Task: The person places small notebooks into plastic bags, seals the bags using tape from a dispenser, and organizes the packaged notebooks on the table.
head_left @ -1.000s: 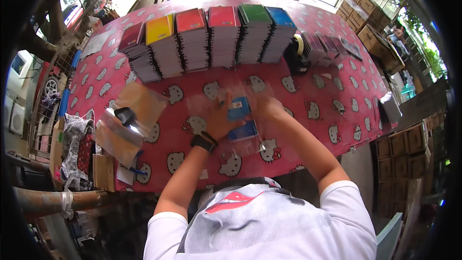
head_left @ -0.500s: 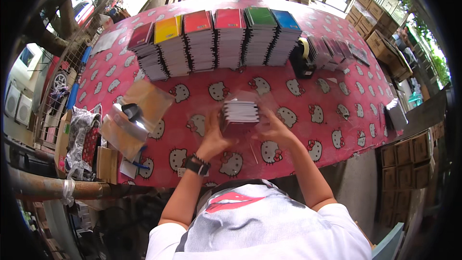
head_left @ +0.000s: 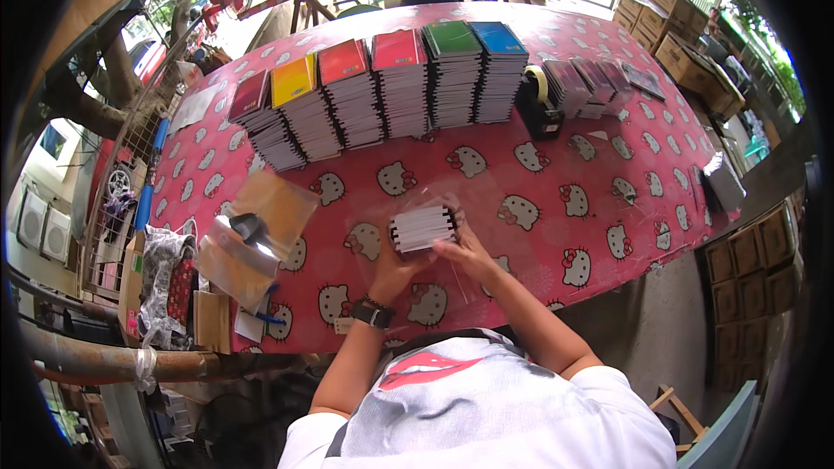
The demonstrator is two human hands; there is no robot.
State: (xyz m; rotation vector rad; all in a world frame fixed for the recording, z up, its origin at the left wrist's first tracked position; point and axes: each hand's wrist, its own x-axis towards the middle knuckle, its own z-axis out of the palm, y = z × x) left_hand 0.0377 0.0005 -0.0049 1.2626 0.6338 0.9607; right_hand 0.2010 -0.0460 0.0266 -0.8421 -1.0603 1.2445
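Far left, at the table's near edge, lay a heap of clear cellophane sleeves (head_left: 252, 239) with a black clip on top, apparently weighted so the loose film stayed put and within reach. The table wore a red vinyl cloth printed with white cat faces (head_left: 556, 174).

Next came the left hand (head_left: 393, 271), a dark watch at its wrist, closed around the near left end of a small stack of white-edged notebooks (head_left: 422, 227). The stack rested on the cloth just in front of the person, partly inside a clear wrapper; how far in could not be told. Its long axis ran roughly left to right, tilted slightly up toward the right, with the page edges facing the camera. The right hand (head_left: 465, 249) gripped the stack's near right side, fingers curled on it, so that both hands squared and steadied the pile.

Along the far side stood a row of tall notebook stacks with maroon, yellow, red, green and blue covers (head_left: 382, 87), sorted by colour. Right of them sat a black tape dispenser (head_left: 539, 104), then fanned darker booklets (head_left: 599, 82).
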